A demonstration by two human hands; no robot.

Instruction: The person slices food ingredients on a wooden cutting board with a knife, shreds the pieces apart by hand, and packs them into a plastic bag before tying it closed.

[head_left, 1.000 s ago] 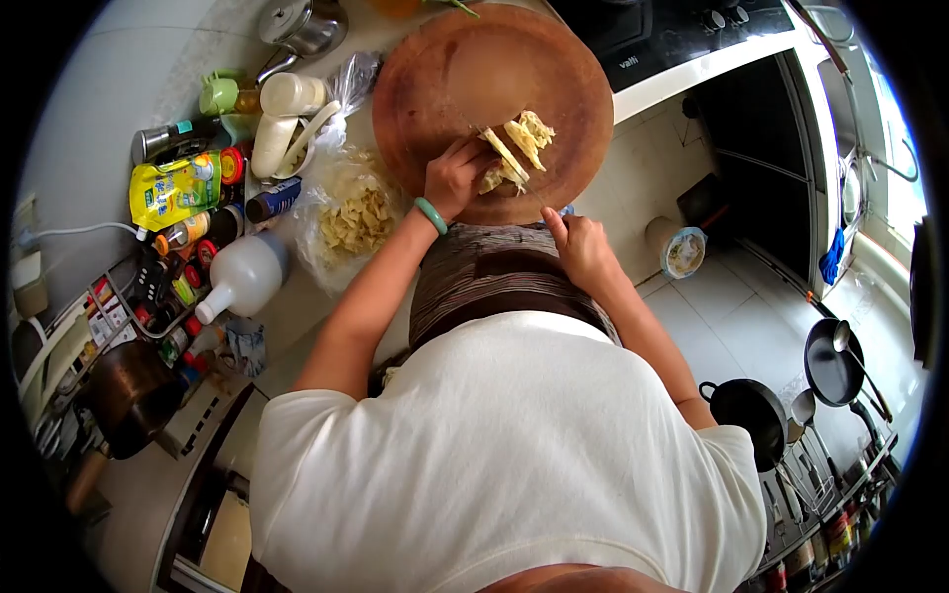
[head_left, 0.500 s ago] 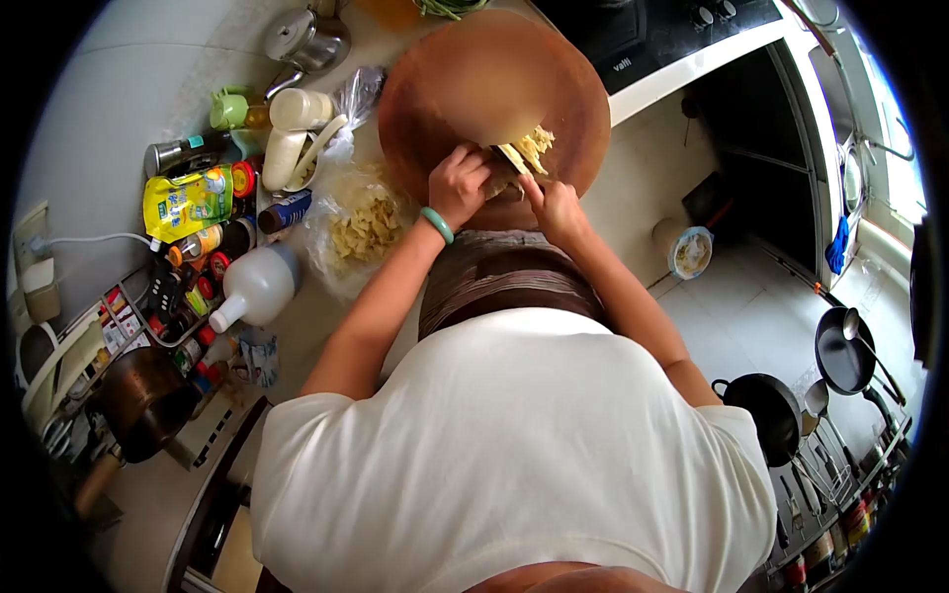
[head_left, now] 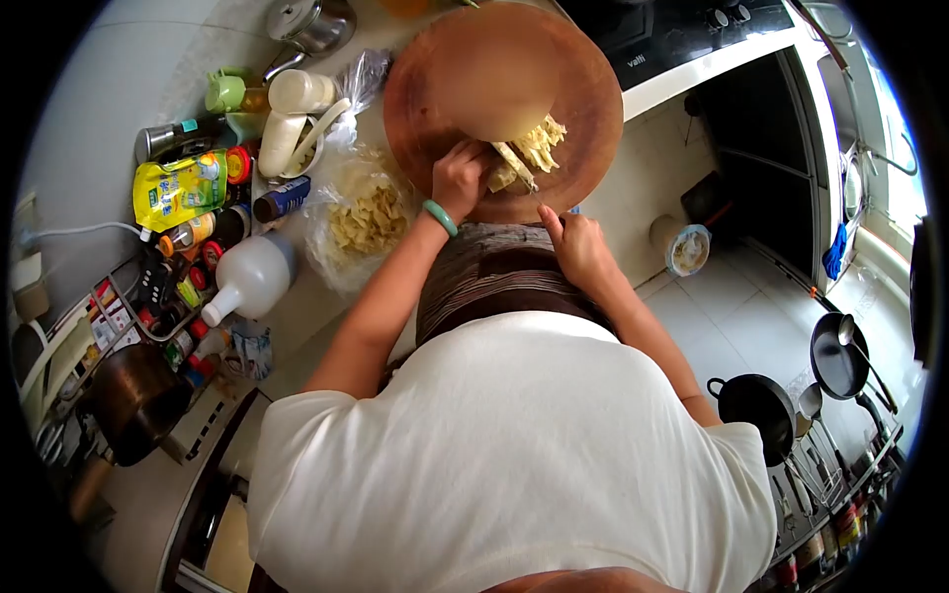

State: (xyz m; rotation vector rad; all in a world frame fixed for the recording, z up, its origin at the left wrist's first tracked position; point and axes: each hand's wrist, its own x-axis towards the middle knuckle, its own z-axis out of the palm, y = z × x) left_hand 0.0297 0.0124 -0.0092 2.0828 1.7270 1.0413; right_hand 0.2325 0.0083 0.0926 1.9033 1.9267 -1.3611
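My right hand [head_left: 581, 244] is closed around the handle of a knife [head_left: 535, 187], at the near edge of a round wooden chopping board [head_left: 420, 94]. Only a little of the blade shows, with a pale yellow slice lying along it. My left hand [head_left: 462, 181], wearing a green bangle, presses curled fingers on a pale yellow piece of food [head_left: 502, 179] beside the blade. Cut yellow strips [head_left: 544, 142] lie in a small heap just beyond. A blurred patch hides the board's middle.
Left of the board, a clear plastic bag [head_left: 368, 222] holds more yellow pieces. Bottles, a yellow pouch [head_left: 180, 191] and a white jug [head_left: 255, 277] crowd the counter by the wall. A stove [head_left: 652, 44] adjoins at right; a bin [head_left: 682, 245] stands on the floor.
My right hand has drawn back toward my body and slightly right with the knife, away from my left hand. A slice now shows by the blade. The view has shifted a little.
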